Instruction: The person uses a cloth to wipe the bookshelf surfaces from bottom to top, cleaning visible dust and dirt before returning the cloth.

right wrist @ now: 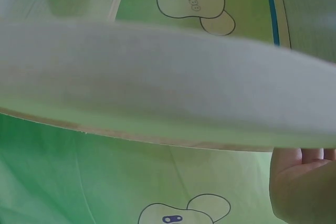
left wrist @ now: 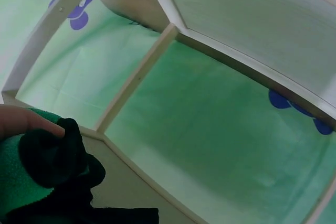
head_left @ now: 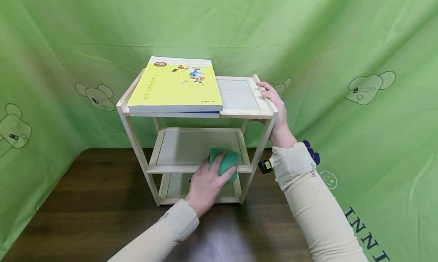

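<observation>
Left hand (head_left: pixel 207 182)'s got the green cloth (head_left: pixel 228 163) bunched in its grip, probably soft and super light, so pinching a thick fold should work. Right hand (head_left: pixel 278 106) grips the wooden rail (head_left: pixel 272 107).

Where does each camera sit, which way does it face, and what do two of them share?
Head: on the person's head, facing forward and down at the wooden shelf; both sleeves, left grip and right grip show.
Left wrist: on that wrist, looking through the shelf at the green backdrop; part of the left grip shows on the green cloth.
Right wrist: on that wrist, facing a shelf post; part of the right grip shows at lower right.
Head and right wrist share the cloth.
</observation>
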`<state>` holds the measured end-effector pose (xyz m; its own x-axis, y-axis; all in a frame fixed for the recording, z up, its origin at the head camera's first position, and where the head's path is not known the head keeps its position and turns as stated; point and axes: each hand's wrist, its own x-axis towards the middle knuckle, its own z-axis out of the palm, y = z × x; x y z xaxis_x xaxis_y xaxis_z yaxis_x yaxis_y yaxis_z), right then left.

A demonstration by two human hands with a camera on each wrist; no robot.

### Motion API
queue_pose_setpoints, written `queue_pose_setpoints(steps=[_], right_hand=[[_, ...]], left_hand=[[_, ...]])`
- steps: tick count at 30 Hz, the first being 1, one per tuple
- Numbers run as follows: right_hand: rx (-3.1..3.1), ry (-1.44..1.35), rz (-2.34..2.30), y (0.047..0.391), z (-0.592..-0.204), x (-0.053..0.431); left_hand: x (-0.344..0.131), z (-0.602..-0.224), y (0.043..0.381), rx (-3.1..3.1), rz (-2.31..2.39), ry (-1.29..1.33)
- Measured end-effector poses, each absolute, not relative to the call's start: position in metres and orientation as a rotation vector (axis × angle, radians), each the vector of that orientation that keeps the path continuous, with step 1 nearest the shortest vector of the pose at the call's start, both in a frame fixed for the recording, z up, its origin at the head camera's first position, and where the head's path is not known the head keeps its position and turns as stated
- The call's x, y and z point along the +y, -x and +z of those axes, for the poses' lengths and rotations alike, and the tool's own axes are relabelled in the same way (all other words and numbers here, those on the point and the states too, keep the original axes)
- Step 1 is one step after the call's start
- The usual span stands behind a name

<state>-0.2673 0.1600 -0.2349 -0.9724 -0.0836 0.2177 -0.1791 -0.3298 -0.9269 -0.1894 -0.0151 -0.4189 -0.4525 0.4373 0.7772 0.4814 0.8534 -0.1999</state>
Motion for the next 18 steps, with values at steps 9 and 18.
queue_pose_setpoints(steps=[9, 18], right_hand=[[-1.791, -0.345, 2.483, 0.266, -0.234, 0.160], [-1.770, -0.300, 2.484, 0.265, -0.233, 0.160]], left_hand=[[-0.032, -0.417, 0.185, -2.121, -0.105, 0.648], [-0.040, -0.415, 0.179, -2.138, -0.137, 0.643]])
